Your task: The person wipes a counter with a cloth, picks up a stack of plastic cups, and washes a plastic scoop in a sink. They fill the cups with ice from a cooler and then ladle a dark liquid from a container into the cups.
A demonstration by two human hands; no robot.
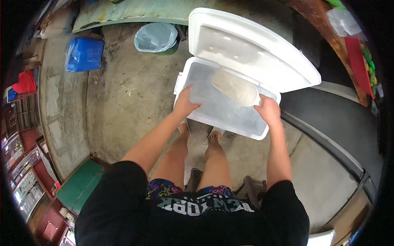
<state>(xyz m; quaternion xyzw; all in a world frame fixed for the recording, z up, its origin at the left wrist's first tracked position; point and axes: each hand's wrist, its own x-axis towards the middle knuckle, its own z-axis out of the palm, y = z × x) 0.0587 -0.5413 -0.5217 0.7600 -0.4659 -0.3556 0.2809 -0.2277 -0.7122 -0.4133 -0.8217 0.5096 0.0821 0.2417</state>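
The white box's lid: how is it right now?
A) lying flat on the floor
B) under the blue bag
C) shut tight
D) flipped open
D: the lid stands tipped up behind the white box, still joined at the back edge, while the left hand and right hand hold a clear plastic bag over the open inside.
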